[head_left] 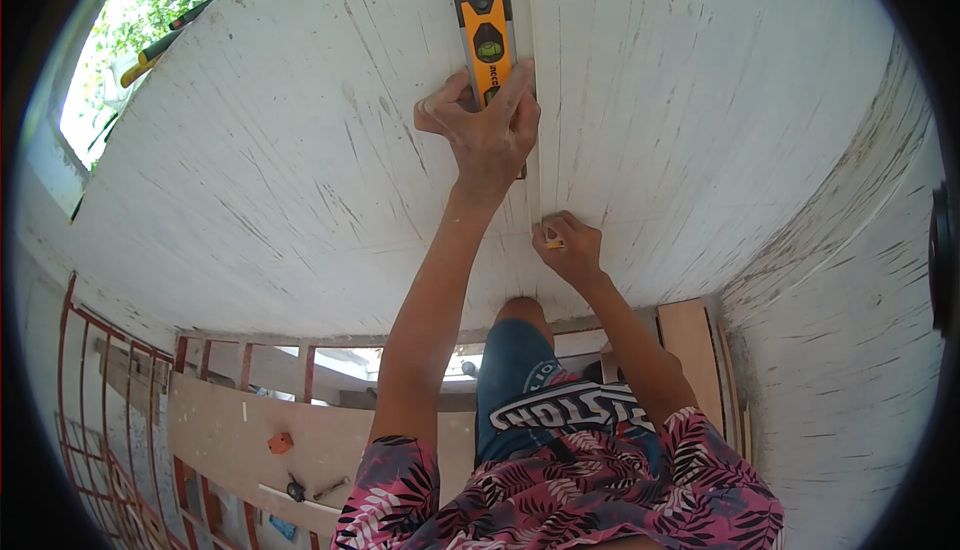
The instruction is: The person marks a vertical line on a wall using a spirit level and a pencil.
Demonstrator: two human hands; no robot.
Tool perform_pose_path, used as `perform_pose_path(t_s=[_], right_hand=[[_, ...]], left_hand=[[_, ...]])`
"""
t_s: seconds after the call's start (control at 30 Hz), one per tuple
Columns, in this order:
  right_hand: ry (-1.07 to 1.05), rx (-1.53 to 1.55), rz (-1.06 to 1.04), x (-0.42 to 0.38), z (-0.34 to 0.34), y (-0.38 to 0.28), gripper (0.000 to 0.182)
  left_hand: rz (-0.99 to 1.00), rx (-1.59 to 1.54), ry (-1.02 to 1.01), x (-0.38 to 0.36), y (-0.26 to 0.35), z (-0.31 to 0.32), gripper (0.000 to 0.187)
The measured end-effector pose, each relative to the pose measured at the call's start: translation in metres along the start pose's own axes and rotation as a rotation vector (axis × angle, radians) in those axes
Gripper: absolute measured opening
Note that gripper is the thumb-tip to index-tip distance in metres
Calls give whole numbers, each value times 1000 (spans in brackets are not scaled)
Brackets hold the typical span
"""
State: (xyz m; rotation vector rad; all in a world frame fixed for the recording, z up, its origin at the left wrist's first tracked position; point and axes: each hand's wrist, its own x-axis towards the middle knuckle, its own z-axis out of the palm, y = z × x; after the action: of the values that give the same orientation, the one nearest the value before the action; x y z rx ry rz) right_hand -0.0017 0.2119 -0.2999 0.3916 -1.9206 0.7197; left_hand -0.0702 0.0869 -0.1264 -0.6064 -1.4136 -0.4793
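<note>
A: The short orange-and-black spirit level (486, 42) lies flat against the white, scratched plaster wall (280, 150), right beside a thin vertical seam. The left hand (487, 125) presses it there, fingers spread over its lower end, pinning rather than gripping.

B: And the right hand (568, 247)?

A: Lower down, just beside the seam, pinched shut on a small yellowish pencil stub (553, 243).

B: What might slip?

A: I'd judge the level could pivot under that one-ended pressure, so any mark would run crooked. The rough plaster might also snag the pencil stub.

B: Anything underfoot?

A: Pale wooden boards (230, 430) over a red metal railing (70, 370), with small tools lying loose; knocking one could send it down.
</note>
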Motion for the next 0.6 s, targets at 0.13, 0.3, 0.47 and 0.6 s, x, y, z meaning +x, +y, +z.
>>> perform_pose_path(t_s=[0.13,0.3,0.47,0.6], right_hand=[[-8,-17,-9,1,-1,-1,16],[-9,-27,-14,2,-3,-2,16],[-5,-23,-13,1,-2,-1,17],[-12,-32,-15,2,-3,-1,17]], left_hand=[[-13,7,-1,-1,1,2,32],[-25,12,14,0,2,1,31],[-33,-4,14,0,2,1,29],[-16,18,9,1,1,0,27]])
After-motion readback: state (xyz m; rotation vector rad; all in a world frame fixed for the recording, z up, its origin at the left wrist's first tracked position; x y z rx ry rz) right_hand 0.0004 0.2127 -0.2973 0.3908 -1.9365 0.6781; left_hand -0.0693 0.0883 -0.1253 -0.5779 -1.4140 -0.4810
